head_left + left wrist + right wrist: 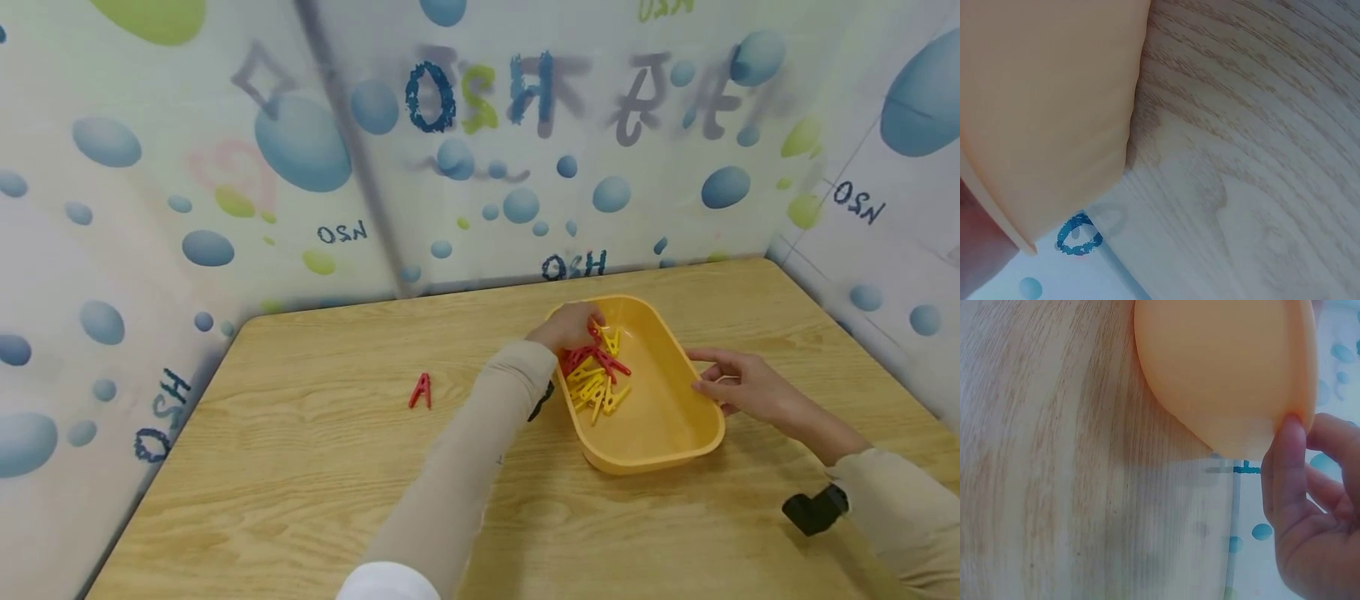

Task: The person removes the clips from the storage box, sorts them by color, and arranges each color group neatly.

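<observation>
A yellow plastic basin (pixel 663 400) stands on the wooden table, with several red clothespins (pixel 581 357) and yellow clothespins (pixel 592 389) heaped along its left side. My left hand (pixel 573 326) reaches over the left rim, its fingertips pinching a red clothespin (pixel 595 330) near the back corner. On the opposite side my right hand (pixel 750 387) holds the rim, thumb (pixel 1291 440) pressed against the wall just under the edge. A single red clothespin (pixel 422 390) lies on the table to the left. In the left wrist view the basin wall (pixel 1047 106) hides most of the left hand.
The wooden table (pixel 300 467) reaches back to a wall covering (pixel 495 158) printed with blue and green drops and lettering. Its right edge runs beside another stretch of the same covering. A black wrist strap (pixel 816 510) shows at the right sleeve.
</observation>
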`<state>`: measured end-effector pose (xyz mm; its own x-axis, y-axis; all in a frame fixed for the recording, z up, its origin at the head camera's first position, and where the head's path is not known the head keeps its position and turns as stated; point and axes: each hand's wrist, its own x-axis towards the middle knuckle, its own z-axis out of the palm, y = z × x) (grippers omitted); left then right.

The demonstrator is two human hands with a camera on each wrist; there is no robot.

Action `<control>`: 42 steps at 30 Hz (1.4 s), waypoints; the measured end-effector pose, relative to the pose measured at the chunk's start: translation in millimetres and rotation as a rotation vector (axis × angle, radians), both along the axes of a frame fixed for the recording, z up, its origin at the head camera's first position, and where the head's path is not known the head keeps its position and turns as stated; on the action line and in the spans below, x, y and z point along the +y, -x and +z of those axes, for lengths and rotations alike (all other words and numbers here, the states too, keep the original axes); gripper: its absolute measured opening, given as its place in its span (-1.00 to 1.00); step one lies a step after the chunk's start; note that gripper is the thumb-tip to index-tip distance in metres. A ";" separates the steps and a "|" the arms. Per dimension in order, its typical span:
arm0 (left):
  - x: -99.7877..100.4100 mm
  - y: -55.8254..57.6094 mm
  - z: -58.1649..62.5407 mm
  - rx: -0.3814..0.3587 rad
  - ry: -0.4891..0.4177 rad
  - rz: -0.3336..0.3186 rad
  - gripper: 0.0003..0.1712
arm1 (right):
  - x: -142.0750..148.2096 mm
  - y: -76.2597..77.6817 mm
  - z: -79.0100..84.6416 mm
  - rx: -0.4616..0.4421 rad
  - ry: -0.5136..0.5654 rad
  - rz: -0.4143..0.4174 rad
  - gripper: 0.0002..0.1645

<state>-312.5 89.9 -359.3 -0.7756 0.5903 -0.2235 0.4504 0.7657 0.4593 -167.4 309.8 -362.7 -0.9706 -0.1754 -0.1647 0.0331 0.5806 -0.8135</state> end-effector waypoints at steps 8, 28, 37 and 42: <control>-1.2 -3.0 6.6 -0.015 0.031 0.031 -0.65 | 0.4 0.3 -0.6 0.024 -0.019 0.029 -0.30; -1.3 -5.3 8.3 -0.015 0.054 0.021 -0.84 | 1.9 -0.9 -2.4 0.029 -0.004 0.033 -0.31; 0.6 -5.7 9.3 0.007 0.103 -0.016 -0.85 | 3.8 -0.5 -4.1 0.027 0.000 0.025 -0.29; -0.4 -4.4 9.5 0.004 0.133 -0.040 -0.80 | 3.6 0.2 -3.9 0.027 -0.003 0.015 -0.29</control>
<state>-308.0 89.5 -349.8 -0.7530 0.5864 -0.2986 0.4838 0.8009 0.3528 -167.6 313.4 -366.6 -0.9719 -0.1899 -0.1395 0.0025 0.5835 -0.8121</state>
